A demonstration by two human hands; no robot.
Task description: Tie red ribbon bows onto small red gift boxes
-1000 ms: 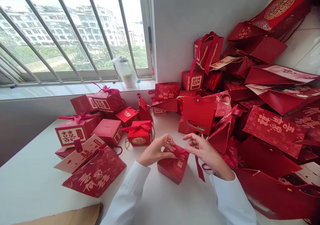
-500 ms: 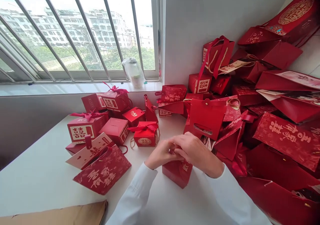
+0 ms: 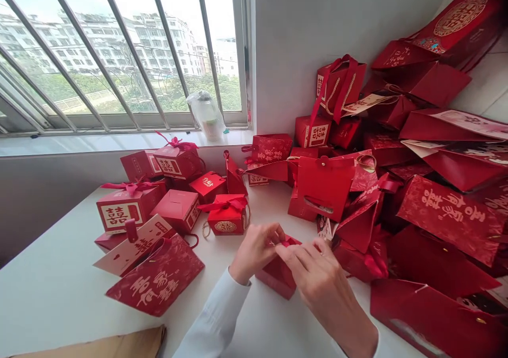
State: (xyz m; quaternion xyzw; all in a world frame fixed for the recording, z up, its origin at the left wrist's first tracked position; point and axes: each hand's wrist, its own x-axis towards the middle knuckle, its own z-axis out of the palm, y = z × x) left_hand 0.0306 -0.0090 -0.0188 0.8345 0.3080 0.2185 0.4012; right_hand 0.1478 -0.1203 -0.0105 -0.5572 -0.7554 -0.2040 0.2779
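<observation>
A small red gift box [image 3: 278, 276] stands on the white table [image 3: 55, 300] right in front of me. My left hand [image 3: 256, 252] pinches the red ribbon at the top of this box, fingers closed. My right hand [image 3: 317, 281] lies over the box's right side, its fingertips meeting the left hand's at the ribbon. Most of the box is hidden under my hands. Both of my sleeves are white.
Small red boxes with bows [image 3: 224, 217] and flat red bags [image 3: 156, 278] lie to the left. A tall pile of red gift bags [image 3: 428, 162] fills the right side. A plastic-wrapped jar [image 3: 206, 114] stands on the window sill. Brown paper [image 3: 107, 345] lies at the near edge.
My hands came together over the box top, and my right hand has slid forward and across it. The loose ribbon end that hung at the right is out of sight.
</observation>
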